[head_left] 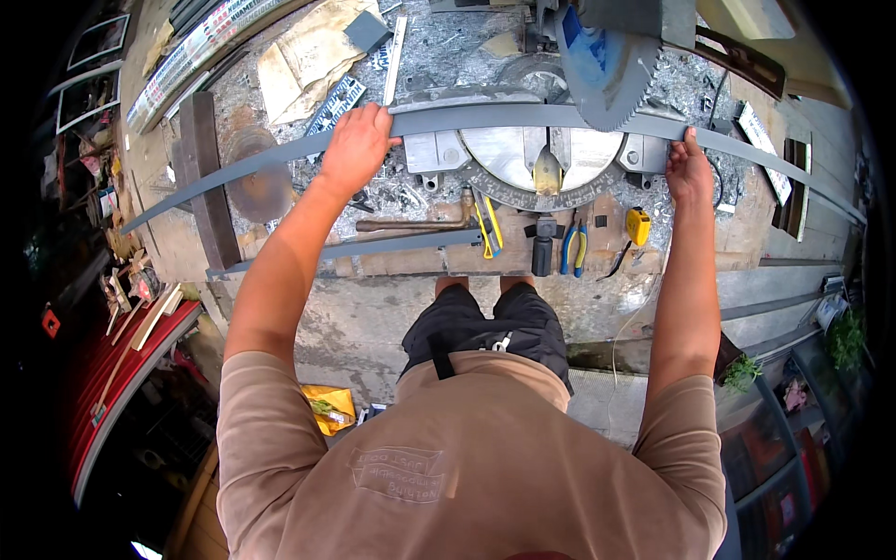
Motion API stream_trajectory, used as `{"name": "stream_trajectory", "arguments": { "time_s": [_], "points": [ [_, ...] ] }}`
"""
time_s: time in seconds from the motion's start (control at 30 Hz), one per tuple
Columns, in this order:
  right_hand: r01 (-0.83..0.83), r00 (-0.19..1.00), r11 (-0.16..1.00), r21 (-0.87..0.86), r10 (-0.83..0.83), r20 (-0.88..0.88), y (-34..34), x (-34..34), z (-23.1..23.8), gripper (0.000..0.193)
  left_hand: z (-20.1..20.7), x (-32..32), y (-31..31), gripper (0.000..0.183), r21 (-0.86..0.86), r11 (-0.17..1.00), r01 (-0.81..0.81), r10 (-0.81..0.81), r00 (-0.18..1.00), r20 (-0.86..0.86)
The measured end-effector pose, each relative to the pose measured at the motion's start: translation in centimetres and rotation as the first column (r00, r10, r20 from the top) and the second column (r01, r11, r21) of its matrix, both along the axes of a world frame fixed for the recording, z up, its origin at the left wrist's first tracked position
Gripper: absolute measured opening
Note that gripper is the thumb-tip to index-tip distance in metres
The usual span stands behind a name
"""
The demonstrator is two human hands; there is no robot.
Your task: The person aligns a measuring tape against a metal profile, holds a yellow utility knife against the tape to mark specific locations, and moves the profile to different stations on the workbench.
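Note:
A long grey metal strip [485,118] lies across the bed of a miter saw [499,149] and reaches far out to both sides. My left hand [358,147] is closed over it left of the saw's base. Right of the base, my right hand [689,168] pinches the strip between thumb and fingers. The toothed saw blade [611,79] hangs over the strip, nearer my right hand; whether it touches the strip I cannot tell. Below the bed, the saw's turntable handle [543,252] points toward me.
Along the bench's near edge lie a hammer [420,225], a yellow utility knife [488,227], pliers [574,247], a yellow tape measure [637,226] and another grey strip [401,245]. A dark bar [207,177] sits under the strip's left part. Metal shavings cover the bench [411,70].

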State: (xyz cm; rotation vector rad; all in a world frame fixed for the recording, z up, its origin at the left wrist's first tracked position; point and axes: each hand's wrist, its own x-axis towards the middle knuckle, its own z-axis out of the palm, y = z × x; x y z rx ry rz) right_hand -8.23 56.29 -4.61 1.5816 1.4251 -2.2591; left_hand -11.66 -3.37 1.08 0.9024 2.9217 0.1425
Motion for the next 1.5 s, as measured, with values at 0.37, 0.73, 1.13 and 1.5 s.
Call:
{"name": "stream_trajectory", "arguments": {
  "time_s": [0.37,0.73,1.13,1.5],
  "points": [
    [0.023,0.999,1.000,-0.019,-0.024,-0.045,-0.8,0.0,0.9,0.022,0.2,-0.2,-0.1,0.039,-0.012,1.000,-0.009,0.010,0.995,0.103],
    [-0.056,0.996,0.998,0.036,0.054,0.066,-0.3,-0.4,1.3,0.037,0.1,-0.3,-0.1,0.032,-0.064,0.998,-0.022,0.028,0.994,0.108],
    [0.068,0.884,0.772,0.632,0.247,-0.396,-8.6,-9.0,30.6,0.052,0.2,-0.2,0.3,0.032,-0.052,0.998,-0.041,0.047,0.991,0.122],
    [-0.394,0.533,0.167,0.904,0.843,0.077,-19.2,-9.5,40.7,0.058,-0.7,-0.1,-0.3,0.030,0.030,0.999,-0.018,0.015,0.996,0.085]
  ]
}}
